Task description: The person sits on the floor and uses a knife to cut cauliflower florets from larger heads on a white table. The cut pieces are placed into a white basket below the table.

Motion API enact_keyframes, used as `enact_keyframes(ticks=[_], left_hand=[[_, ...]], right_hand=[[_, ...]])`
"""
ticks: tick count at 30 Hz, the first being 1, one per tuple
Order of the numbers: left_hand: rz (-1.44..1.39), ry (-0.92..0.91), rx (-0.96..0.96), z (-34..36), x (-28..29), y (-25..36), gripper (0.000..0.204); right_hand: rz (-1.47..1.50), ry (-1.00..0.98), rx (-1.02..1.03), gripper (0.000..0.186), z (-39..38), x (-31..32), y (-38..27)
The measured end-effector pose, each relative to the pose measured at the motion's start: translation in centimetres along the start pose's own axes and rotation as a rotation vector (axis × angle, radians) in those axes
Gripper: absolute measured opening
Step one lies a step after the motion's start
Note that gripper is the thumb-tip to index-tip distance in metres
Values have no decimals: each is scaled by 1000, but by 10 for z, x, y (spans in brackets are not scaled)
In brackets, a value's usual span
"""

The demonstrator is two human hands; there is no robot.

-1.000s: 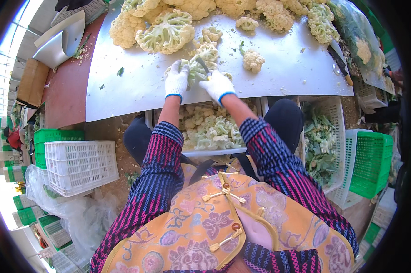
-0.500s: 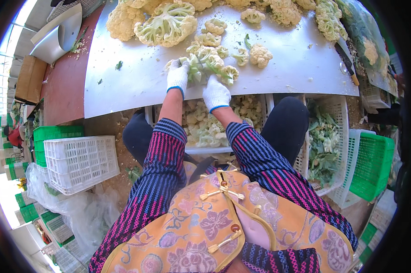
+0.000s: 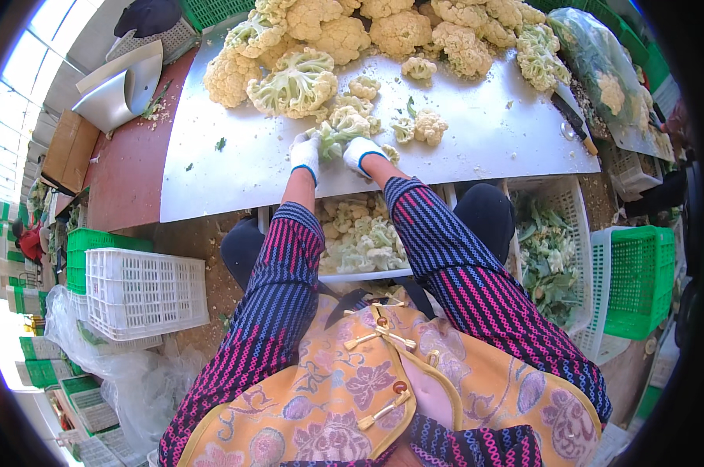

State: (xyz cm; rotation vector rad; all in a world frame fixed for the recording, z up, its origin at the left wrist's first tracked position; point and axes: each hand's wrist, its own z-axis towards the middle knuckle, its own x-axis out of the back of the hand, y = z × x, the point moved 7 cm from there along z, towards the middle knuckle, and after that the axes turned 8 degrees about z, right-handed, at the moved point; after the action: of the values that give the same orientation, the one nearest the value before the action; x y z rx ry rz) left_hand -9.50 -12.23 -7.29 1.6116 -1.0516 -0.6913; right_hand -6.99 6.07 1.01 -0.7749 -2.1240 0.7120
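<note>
My left hand (image 3: 305, 153), in a white knit glove with a blue cuff, is closed on a cauliflower piece (image 3: 331, 145) just above the white work sheet (image 3: 243, 175). Close by on its right, my right hand (image 3: 363, 154), gloved alike, touches the same piece. Its fingers are curled, and whatever they hold is hidden. Cut florets (image 3: 361, 87) lie beyond the hands, and a small one (image 3: 390, 154) shows by the right wrist. A large cut cauliflower head (image 3: 293, 83) rests cut side up at the far left of them.
Whole cauliflowers (image 3: 399, 33) are heaped at the back. A knife (image 3: 574, 123) lies at the sheet's right edge. Below stands a crate of florets (image 3: 364, 245), with a crate of leaves (image 3: 550, 249) right of it. White (image 3: 146, 292) and green crates (image 3: 640, 280) flank my legs.
My hands have drawn closer together around the cauliflower piece. A grey blade-like edge between them earlier no longer shows. The view has shifted, bringing more of the back heap into sight.
</note>
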Motion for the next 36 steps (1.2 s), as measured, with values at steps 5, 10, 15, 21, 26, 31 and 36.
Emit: enact_keyframes(ticks=[5,10,15,21,26,31,36], left_hand=[[170,-85,-127,-44,-16,38,31],[161,-79,-156,-40,-3,20,27],[-55,-134,-28,-40,-7,9,30],[505,196,-124,-68,-25,66,76],[-18,-85,-40,-40,-7,32,61],[-605,-479,-18,-81,-20,76,53],[-132,-869,-151,-236,-136,153,80]], right_hand=[[-77,474,246,32,6,-14,35],[-207,336,271,34,7,-15,27],[-321,191,266,32,32,-11,18],[-289,215,180,33,46,-19,33],[22,31,121,39,43,-21,41],[175,12,68,31,47,-23,56],[319,-109,214,25,4,-23,35]])
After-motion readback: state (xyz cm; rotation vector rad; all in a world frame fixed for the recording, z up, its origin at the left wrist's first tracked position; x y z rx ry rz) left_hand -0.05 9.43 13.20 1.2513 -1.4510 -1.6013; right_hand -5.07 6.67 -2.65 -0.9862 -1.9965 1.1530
